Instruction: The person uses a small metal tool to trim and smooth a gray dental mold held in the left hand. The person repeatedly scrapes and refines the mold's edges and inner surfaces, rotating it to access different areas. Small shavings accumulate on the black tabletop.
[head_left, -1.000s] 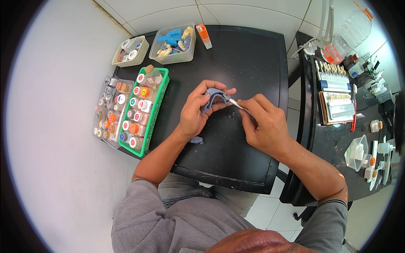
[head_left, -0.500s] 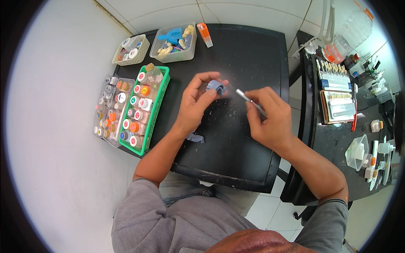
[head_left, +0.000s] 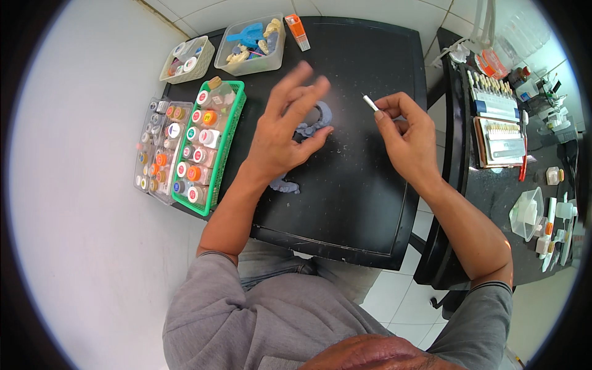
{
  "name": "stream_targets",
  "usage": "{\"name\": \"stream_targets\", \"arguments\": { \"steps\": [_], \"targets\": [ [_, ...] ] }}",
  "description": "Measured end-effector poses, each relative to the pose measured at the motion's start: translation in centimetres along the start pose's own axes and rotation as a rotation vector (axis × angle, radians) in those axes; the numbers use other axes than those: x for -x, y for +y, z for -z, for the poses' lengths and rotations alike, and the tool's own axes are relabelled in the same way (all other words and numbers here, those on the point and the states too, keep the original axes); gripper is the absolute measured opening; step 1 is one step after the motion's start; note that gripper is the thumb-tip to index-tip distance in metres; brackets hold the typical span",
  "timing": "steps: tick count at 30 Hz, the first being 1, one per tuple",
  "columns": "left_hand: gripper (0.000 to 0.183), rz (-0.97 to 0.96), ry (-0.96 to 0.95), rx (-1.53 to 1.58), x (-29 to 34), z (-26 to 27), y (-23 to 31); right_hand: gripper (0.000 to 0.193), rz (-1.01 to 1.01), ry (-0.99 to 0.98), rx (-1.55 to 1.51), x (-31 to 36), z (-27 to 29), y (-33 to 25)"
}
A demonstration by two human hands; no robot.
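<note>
My left hand [head_left: 285, 123] is open over the table, fingers spread and slightly blurred. Beside its thumb and partly behind its fingers is a blue-grey, horseshoe-shaped dental cast [head_left: 321, 118]; it appears to lie on the tabletop. To the right, my right hand [head_left: 407, 129] pinches a slim pen-like tool [head_left: 370, 103] with a white barrel and a thin dark tip, pointing up and left, apart from the cast. A second blue-grey cast [head_left: 286, 185] lies near my left wrist, part of it hidden by the forearm.
Left on the black table [head_left: 345, 216] stand a green basket [head_left: 233, 126] of small jars, a clear case [head_left: 148, 179], and a small basket [head_left: 188, 77]. Behind are a clear tub [head_left: 253, 66] of dental models and an orange-white box [head_left: 298, 32]. A side desk [head_left: 487, 203] holds shade guides [head_left: 497, 111].
My left hand has let go of the dental cast and its fingers have spread apart. My right hand has drawn the tool a little up and to the right.
</note>
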State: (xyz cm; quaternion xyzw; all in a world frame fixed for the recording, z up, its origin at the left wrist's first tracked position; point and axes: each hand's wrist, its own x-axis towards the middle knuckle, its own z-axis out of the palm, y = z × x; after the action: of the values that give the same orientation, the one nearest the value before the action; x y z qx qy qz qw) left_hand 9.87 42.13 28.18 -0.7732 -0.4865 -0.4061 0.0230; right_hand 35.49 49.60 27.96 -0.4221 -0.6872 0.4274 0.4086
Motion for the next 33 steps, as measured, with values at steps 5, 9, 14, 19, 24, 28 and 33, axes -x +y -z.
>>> {"name": "stream_targets", "arguments": {
  "steps": [5, 9, 14, 19, 24, 28, 33],
  "targets": [
    [0.075, 0.158, 0.059, 0.248, 0.6, -0.4, -0.1, 0.016, -0.010, -0.019, -0.006, -0.1, 0.3, 0.4],
    [0.084, 0.211, 0.071, 0.325, 0.0, -1.2, 0.8, 0.017, -0.005, -0.019, -0.018, -0.2, 0.5, 1.1],
    [0.071, 0.421, -0.003, 0.627, 0.2, -0.8, 1.1, 0.017, -0.022, -0.031, -0.025, -0.2, 0.7, 1.0],
    [0.061, 0.727, -0.016, 1.220, 0.1, -1.2, 0.3, 0.017, 0.059, -0.033, -0.046, 0.3, 1.0, 0.5],
    [0.052, 0.781, 0.036, 1.364, 0.1, -2.1, 0.9, 0.014, 0.228, -0.113, 0.093, 1.2, 1.6, -1.6],
    [0.049, 0.756, 0.032, 1.376, -0.4, -2.3, 1.1, 0.015, 0.431, -0.091, 0.163, 1.2, 1.7, -1.5],
    [0.056, 0.789, 0.024, 1.389, -0.2, -2.4, 0.7, 0.017, 0.381, -0.124, 0.174, 1.8, 1.8, -1.9]
  ]
}}
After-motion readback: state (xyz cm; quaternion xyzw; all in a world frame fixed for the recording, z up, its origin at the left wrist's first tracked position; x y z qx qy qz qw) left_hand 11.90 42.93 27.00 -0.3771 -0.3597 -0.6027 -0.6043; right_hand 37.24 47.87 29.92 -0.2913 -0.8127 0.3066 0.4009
